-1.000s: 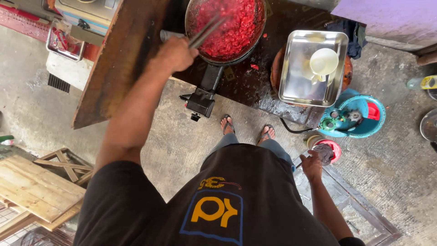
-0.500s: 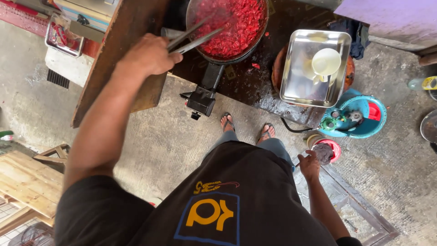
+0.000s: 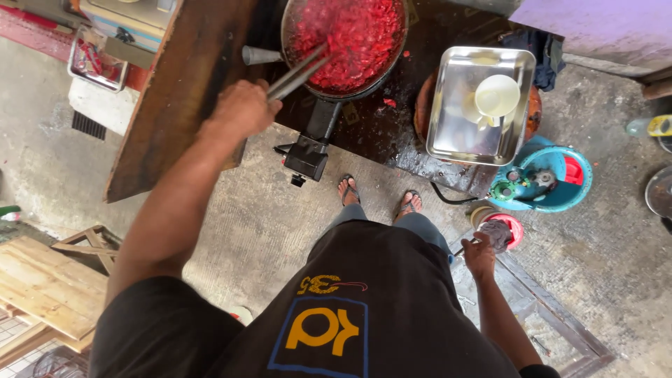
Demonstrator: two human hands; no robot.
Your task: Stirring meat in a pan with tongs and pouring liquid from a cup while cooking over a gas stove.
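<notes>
The rough grey concrete floor (image 3: 266,231) filled most of the view, cracked and stained. Across the top ran a dark, greasy worktop (image 3: 364,133), with a broad brown wooden board (image 3: 175,98) leaning along its left edge. On the worktop sat a round, deep wok (image 3: 346,42), heaped with coarse, wet-looking red paste (image 3: 357,31), its black handle jutting down toward a boxy black fitting. Just right of it lay a rectangular shiny steel tray (image 3: 455,133) carrying a pale plastic jug (image 3: 495,96). Below that tray, on the floor, stood a blue gas cylinder (image 3: 560,203), rounded at the collar. At far left lay pale, raw-grained timber planks (image 3: 42,294).

And there was the left hand (image 3: 241,110), closed tight round the end of a long, flat metal utensil (image 3: 297,73), whose thin bars slanted up into the paste at the wok's left rim. The right hand (image 3: 479,255) hung low by the hip, fingers curled about something crumpled and greyish (image 3: 497,234); what exactly it gripped could not be told
</notes>
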